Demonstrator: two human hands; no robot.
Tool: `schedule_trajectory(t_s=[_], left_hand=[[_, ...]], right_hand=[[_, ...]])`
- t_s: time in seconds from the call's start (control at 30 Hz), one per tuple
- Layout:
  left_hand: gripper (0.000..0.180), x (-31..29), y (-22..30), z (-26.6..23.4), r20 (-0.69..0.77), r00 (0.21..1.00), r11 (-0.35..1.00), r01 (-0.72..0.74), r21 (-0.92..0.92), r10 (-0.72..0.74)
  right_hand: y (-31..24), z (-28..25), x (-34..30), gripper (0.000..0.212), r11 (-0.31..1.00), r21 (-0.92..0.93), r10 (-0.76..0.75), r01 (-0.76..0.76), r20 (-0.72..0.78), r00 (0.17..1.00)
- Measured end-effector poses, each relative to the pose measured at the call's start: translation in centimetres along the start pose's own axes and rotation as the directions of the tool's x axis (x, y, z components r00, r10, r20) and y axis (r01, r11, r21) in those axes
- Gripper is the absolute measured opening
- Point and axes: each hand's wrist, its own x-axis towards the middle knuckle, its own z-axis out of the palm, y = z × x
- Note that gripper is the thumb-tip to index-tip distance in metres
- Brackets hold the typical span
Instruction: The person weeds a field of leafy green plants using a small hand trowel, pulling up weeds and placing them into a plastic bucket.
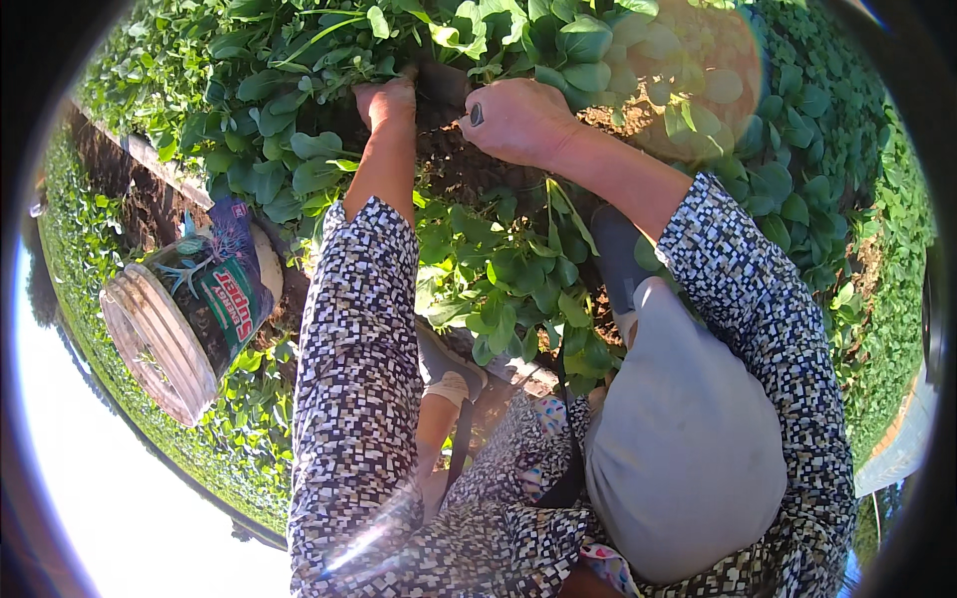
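Note:
Leafy green plants (pixel 583 45) grow thick at the top of the head view. My left hand (pixel 387 102) reaches in among them, low near the soil, and leaves hide most of its fingers. Close to its right, my right hand (pixel 523 120) is closed around the handle of a small hand tool. The tool's dark, flat, trowel-like blade (pixel 444 85) points toward my left hand, over shaded soil (pixel 454 154). The round end of the handle shows at my fist. Whether my left fingers grip a stem cannot be seen.
A plastic bucket (pixel 204 309) with a printed green and purple label lies tipped on its side at the left. More leafy plants (pixel 513 289) stand between my arms, near my shoes (pixel 449 364). A pale edging strip (pixel 150 154) runs along the bed's left side.

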Motion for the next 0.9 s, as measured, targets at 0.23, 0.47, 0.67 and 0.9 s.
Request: schedule_trajectory(t_s=[0.23, 0.47, 0.67, 0.9], left_hand=[[0.076, 2.8, 0.0, 0.7, -0.049, 0.995, 0.938, 0.095, 0.335, -0.083], [0.036, 3.2, -1.9, -1.7, 0.149, 0.962, 0.624, -0.263, 0.736, 0.230], [0.044, -1.0, -1.8, -4.3, -0.078, 0.969, 0.912, 0.192, -0.362, -0.235], [0.019, -5.9, -3.1, -6.9, -0.015, 0.868, 0.494, 0.269, -0.827, -0.497]], right_hand=[[2.3, 2.0, 1.3, 0.024, 0.996, -0.018, -0.087, 0.087, -0.002, 0.996], [1.6, 2.8, 5.4, 0.020, 0.925, -0.274, -0.245, 0.262, 0.097, 0.965], [0.8, 3.6, 5.3, 0.020, 0.889, -0.289, -0.334, 0.355, 0.121, 0.935], [4.4, 3.4, 0.8, 0.034, 0.881, 0.442, -0.087, 0.168, -0.197, 0.976]])
